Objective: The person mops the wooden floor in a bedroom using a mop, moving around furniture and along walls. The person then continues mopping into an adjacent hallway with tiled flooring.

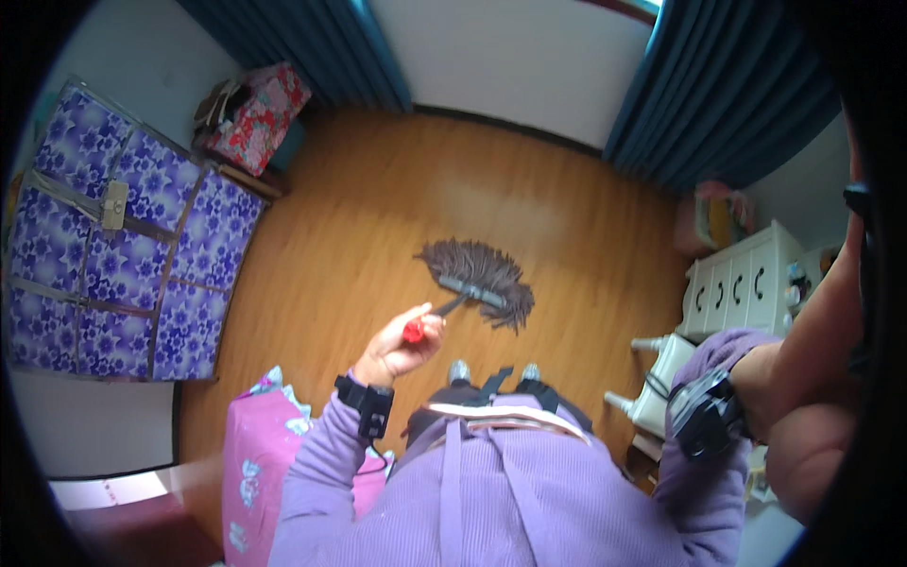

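My left hand [406, 348] is closed around the handle of a mop, its red end [413, 331] showing at the fingers. Beyond the hand, the mop's dark grey strand head [482, 265] lies spread on the wooden floor, with a grey bar across its middle. My right hand [803, 387] is raised at the right rim, very close to the camera. Its fingers run out of the picture, so what they touch is hidden. Black devices sit on both wrists, over purple sleeves.
My shoes [459, 370] stand behind the mop head. To the left are a purple flowered cabinet [123, 255] and a pink-covered piece of furniture [255, 463]. A white drawer unit [742, 283] and white stool [661, 378] stand right. Blue curtains [718, 104] hang at the far wall.
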The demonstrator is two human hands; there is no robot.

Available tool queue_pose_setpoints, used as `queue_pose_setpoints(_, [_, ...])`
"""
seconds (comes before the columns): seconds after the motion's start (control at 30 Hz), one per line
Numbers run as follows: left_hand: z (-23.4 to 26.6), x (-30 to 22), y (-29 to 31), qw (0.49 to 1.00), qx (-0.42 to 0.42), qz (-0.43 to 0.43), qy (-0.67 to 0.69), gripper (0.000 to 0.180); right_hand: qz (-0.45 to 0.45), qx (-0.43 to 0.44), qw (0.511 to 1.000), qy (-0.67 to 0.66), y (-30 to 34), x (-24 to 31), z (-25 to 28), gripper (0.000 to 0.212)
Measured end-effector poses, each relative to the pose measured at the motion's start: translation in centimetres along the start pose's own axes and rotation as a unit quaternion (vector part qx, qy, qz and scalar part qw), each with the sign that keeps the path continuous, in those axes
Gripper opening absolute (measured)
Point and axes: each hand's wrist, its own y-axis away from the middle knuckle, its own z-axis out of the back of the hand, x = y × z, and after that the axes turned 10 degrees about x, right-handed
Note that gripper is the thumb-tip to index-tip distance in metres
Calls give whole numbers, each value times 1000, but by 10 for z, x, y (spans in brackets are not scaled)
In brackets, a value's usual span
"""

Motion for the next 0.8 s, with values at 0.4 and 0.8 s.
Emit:
queue_pose_setpoints(0.4, [-13,3,-5,997,21,26,69,20,-51,215,941,-257,0,-62,-111,33])
queue_pose_setpoints(0.8, [14,13,-4,999,8,15,-33,17,-438,267,762,-396,70,-97,-110,36])
